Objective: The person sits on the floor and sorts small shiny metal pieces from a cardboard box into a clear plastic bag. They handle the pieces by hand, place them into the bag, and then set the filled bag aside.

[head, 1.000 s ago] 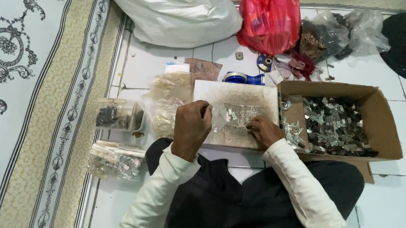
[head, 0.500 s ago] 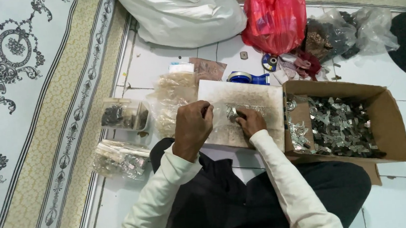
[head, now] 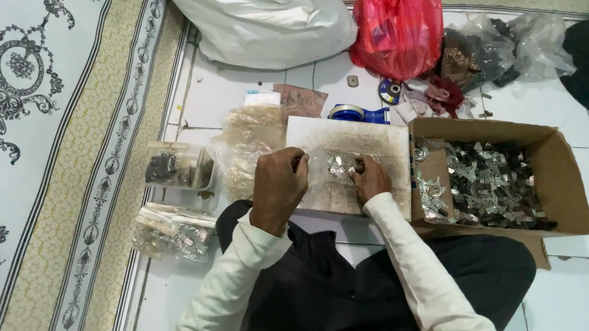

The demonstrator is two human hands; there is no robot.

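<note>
I sit on a tiled floor with a worn white board (head: 370, 141) resting in front of my lap. A small heap of shiny metal pieces (head: 338, 163) lies on its middle. My left hand (head: 278, 187) rests on the board's left part, fingers curled, with the fingertips pinched at the heap's left edge. At the right edge of the heap, my right hand (head: 370, 178) has its fingers bent onto the pieces. What either hand pinches is too small to tell. An open cardboard box (head: 557, 164) of several similar metal pieces stands just right of the board.
Clear bags of small parts (head: 172, 229) and a clear tub (head: 177, 167) lie to my left, beside a patterned carpet (head: 36, 138). Behind the board lie a blue tape dispenser (head: 355, 114), a red plastic bag (head: 396, 29), a big white sack (head: 267, 19) and crumpled clear bags (head: 504, 48).
My right hand has moved left from the box's edge to the heap on the board. The left hand stays at the heap's left side.
</note>
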